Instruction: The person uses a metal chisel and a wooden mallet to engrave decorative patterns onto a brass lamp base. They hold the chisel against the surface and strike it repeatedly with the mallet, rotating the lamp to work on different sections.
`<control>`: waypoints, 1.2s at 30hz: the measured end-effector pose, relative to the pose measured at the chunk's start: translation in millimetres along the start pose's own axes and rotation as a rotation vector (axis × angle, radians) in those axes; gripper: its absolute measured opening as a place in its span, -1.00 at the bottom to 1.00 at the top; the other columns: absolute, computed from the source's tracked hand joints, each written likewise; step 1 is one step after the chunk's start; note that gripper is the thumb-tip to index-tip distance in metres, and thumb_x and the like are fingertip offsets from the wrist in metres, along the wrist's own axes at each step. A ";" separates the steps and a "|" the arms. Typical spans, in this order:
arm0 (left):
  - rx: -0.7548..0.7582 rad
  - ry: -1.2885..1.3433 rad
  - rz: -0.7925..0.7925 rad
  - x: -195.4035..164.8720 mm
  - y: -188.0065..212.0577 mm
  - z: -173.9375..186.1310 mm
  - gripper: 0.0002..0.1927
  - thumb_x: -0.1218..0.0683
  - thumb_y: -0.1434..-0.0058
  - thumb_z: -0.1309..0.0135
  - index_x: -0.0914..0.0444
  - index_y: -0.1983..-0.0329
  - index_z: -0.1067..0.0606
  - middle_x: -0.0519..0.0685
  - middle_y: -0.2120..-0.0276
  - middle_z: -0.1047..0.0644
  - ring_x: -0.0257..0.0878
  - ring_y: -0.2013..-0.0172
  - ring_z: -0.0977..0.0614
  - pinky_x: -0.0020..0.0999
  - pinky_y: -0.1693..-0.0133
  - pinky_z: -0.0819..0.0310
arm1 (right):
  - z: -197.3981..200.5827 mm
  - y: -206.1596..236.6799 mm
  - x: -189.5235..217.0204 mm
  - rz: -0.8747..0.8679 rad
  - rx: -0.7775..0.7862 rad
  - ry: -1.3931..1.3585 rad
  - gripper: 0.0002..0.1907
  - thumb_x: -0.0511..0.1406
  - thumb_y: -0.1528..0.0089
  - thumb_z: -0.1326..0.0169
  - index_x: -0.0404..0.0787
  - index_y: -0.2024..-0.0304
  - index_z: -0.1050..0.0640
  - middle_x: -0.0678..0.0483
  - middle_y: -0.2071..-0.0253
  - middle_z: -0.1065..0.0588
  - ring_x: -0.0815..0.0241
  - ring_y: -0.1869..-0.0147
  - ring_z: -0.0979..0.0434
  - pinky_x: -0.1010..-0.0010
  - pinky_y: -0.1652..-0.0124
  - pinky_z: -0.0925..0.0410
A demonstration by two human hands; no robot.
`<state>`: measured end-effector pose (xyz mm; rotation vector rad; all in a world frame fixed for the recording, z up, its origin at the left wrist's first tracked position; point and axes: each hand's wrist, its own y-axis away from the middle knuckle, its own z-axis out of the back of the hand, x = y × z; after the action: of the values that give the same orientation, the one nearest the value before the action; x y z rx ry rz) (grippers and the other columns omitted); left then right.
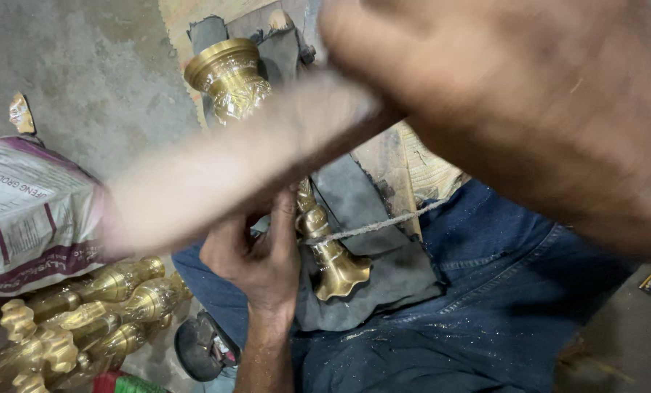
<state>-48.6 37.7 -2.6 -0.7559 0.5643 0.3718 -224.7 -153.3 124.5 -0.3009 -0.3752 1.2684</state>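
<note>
1. Blurred and very close to the lens, the right hand (529, 109) fills the upper right; it seems closed around a long pale tool (238, 167), perhaps a file, that sweeps leftward, though the blur keeps me from telling the grip for sure.
2. Below it, the left hand (256, 255) has its fingers curled and pressed against the narrow stem of a brass stand (325, 247).
3. That brass stand lies tilted across a dark cloth (384, 255) on the person's lap, over blue jeans (500, 291), its flared foot low and its cup-shaped top (227, 73) higher up.
4. A cord (384, 224) wraps round the stem and runs off to the right.
5. Judging by its look, the piece is heavy, rigid cast metal, smooth and likely slippery; the waisted stem offers the surest hold.
6. Farther left, more brass castings (85, 313) lie heaped on the concrete floor (85, 58), beside a printed sack (27, 211).
</note>
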 end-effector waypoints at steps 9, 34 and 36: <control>-0.005 0.144 0.001 -10.7 -7.4 -2.4 -0.69 0.30 -0.35 -0.33 0.39 -0.09 -0.49 0.00 0.26 -0.64 -0.40 0.33 -0.69 -0.53 0.29 -0.64 | 7.7 -8.7 5.2 0.049 0.086 0.278 -0.79 -0.22 -0.30 -0.14 -0.21 0.11 -0.54 0.03 0.28 -0.51 0.15 0.17 -0.58 0.29 0.17 -0.46; 0.049 -0.033 -0.150 -7.5 0.9 4.1 -0.65 0.22 -0.29 -0.38 0.33 -0.10 -0.54 0.08 0.09 -0.67 -0.22 0.20 -0.75 -0.39 0.16 -0.67 | -6.3 4.2 -11.6 -0.007 0.065 -0.017 -0.62 -0.20 -0.17 -0.38 -0.25 0.12 -0.53 -0.06 0.29 -0.49 0.03 0.23 -0.55 0.18 0.26 -0.41; 0.058 0.064 -0.099 -3.5 3.9 4.6 -0.67 0.19 -0.37 -0.41 0.28 -0.10 -0.53 0.03 0.05 -0.69 -0.30 0.23 -0.77 -0.48 0.20 -0.68 | -12.9 11.7 -17.6 -0.012 0.025 -0.135 -0.60 -0.21 -0.14 -0.39 -0.29 0.13 -0.52 -0.08 0.30 -0.48 0.00 0.24 -0.54 0.15 0.26 -0.39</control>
<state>-51.8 43.3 0.2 -0.7387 0.5929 0.2398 -233.6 -167.2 106.1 -0.1919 -0.4749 1.2845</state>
